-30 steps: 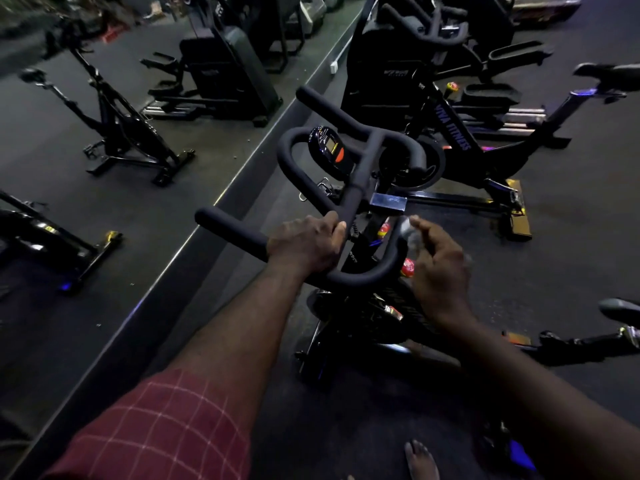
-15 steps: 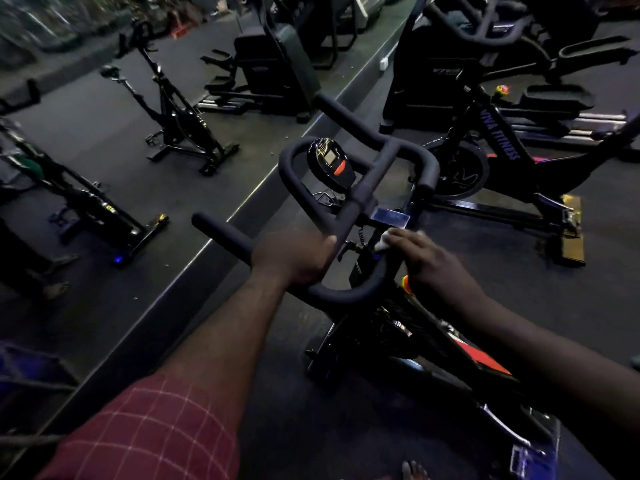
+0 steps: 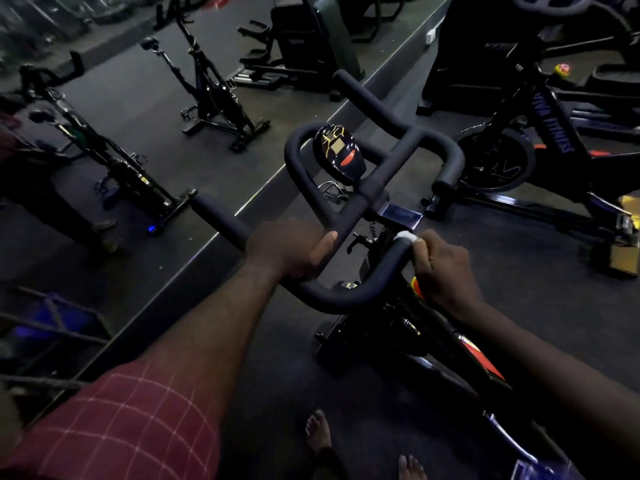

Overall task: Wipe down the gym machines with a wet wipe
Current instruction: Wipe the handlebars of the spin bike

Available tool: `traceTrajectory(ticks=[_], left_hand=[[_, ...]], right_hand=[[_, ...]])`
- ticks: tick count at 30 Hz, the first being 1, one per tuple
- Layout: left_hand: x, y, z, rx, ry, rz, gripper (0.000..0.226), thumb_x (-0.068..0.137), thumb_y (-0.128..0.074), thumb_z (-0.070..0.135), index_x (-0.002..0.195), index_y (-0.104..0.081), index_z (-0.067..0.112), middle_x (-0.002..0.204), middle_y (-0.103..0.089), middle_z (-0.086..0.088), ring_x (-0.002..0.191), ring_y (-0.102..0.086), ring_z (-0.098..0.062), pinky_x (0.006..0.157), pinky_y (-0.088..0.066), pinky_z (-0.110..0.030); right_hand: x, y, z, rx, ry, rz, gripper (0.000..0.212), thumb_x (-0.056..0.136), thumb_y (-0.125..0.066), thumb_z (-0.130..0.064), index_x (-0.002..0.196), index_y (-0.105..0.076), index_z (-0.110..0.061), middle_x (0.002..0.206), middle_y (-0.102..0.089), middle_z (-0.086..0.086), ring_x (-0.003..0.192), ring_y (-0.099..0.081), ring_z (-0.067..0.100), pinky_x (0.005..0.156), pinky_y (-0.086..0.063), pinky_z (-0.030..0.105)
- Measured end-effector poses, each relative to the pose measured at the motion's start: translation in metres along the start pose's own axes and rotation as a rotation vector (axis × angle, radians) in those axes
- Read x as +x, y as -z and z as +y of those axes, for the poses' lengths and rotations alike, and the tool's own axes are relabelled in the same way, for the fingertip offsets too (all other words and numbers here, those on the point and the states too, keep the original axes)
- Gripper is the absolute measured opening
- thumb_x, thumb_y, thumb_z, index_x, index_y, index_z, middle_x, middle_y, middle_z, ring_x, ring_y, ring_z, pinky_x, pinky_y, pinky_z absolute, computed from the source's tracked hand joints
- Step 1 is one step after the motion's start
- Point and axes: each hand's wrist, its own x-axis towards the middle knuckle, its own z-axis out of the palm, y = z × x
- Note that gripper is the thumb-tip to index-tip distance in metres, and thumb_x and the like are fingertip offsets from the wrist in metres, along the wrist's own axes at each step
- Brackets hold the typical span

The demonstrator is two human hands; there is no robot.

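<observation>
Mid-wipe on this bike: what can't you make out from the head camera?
Wet wipe: head view, only a white edge shows; the right hand covers the rest.
Console screen: head view, too small and dim to read.
Handlebar beneath the left hand: head view, hidden by its grip.
Bike frame: head view, rear cut off by the bottom edge.
</observation>
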Motion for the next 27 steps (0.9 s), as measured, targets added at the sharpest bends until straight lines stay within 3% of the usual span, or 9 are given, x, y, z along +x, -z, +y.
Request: traceTrajectory(ticks=[2,4,6,11,14,17,20,24,27], left_hand=[[0.001,0.000,-0.001,0.001,0.011,-0.005,0.069,0.102,-0.020,0.073,0.098,-0.068,0.023,0.101,-0.071,-0.012,0.095,-0.070,-0.034,0.073,-0.040,-0.039],[0.001,0.002,-0.002,0.002,0.019,0.004,0.070,0.101,-0.019,0.074,0.098,-0.067,0.023,0.101,-0.071,-0.011,0.096,-0.070,-0.034,0.073,-0.039,-0.039],[0.000,0.004,-0.002,-0.001,0.010,0.005,0.070,0.101,-0.020,0.073,0.099,-0.068,0.023,0.103,-0.072,-0.012,0.097,-0.071,-0.034,0.074,-0.040,-0.039],[-0.003,0.014,-0.006,-0.045,-0.042,-0.093,0.068,0.104,-0.020,0.071,0.109,-0.069,0.023,0.114,-0.071,-0.015,0.108,-0.069,-0.036,0.084,-0.048,-0.043],[0.001,0.028,-0.027,0.028,-0.133,-0.150,0.063,0.106,-0.025,0.068,0.113,-0.068,0.023,0.121,-0.069,-0.014,0.114,-0.068,-0.035,0.081,-0.045,-0.041],[0.011,0.045,-0.068,0.282,-0.165,-0.126,0.054,0.106,-0.035,0.060,0.123,-0.069,0.021,0.124,-0.069,-0.013,0.112,-0.069,-0.035,0.083,-0.047,-0.039],[0.023,0.063,-0.107,0.296,-0.030,-0.079,0.046,0.104,-0.045,0.055,0.124,-0.068,0.021,0.125,-0.068,-0.011,0.112,-0.069,-0.033,0.083,-0.050,-0.037],[0.038,0.063,-0.128,0.234,0.004,-0.096,0.037,0.099,-0.052,0.050,0.119,-0.070,0.024,0.120,-0.068,-0.008,0.107,-0.070,-0.031,0.078,-0.052,-0.038],[0.041,0.049,-0.133,0.111,-0.027,-0.072,0.031,0.092,-0.056,0.042,0.112,-0.071,0.023,0.115,-0.070,-0.008,0.102,-0.072,-0.031,0.076,-0.052,-0.036]], right_hand=[[-0.001,0.007,-0.012,-0.013,0.097,0.092,0.016,0.105,-0.053,-0.017,0.090,-0.052,-0.022,0.073,-0.052,-0.003,0.066,-0.048,0.018,0.064,-0.026,0.029],[0.005,0.006,-0.019,-0.024,0.199,0.129,0.011,0.105,-0.055,-0.016,0.095,-0.057,-0.018,0.088,-0.052,-0.003,0.074,-0.045,0.010,0.070,-0.030,0.022],[0.013,-0.001,-0.018,-0.034,0.174,0.114,0.009,0.104,-0.057,-0.013,0.098,-0.063,-0.011,0.101,-0.047,-0.001,0.085,-0.046,0.011,0.078,-0.031,0.016],[0.020,0.000,-0.009,-0.240,0.191,0.081,0.014,0.094,-0.063,-0.014,0.083,-0.067,-0.006,0.093,-0.052,0.013,0.085,-0.051,0.028,0.074,-0.037,0.027],[0.043,0.018,-0.021,-0.345,0.224,0.010,0.021,0.084,-0.075,-0.014,0.068,-0.062,-0.013,0.080,-0.051,0.013,0.074,-0.052,0.032,0.064,-0.042,0.033],[0.073,0.016,-0.059,-0.306,0.254,0.001,0.016,0.083,-0.082,-0.012,0.076,-0.068,-0.011,0.080,-0.049,0.007,0.074,-0.052,0.026,0.070,-0.034,0.024],[0.097,-0.010,-0.114,-0.201,0.378,0.079,0.006,0.087,-0.080,-0.008,0.091,-0.077,-0.010,0.089,-0.049,0.000,0.071,-0.049,0.013,0.068,-0.032,0.012],[0.125,-0.046,-0.167,-0.243,0.464,0.133,0.010,0.097,-0.063,-0.020,0.095,-0.071,-0.014,0.102,-0.062,0.003,0.080,-0.063,0.023,0.072,-0.053,0.034],[0.135,-0.074,-0.179,-0.397,0.544,0.077,0.004,0.093,-0.064,-0.016,0.093,-0.063,-0.013,0.099,-0.063,0.009,0.081,-0.063,0.026,0.069,-0.049,0.033]])
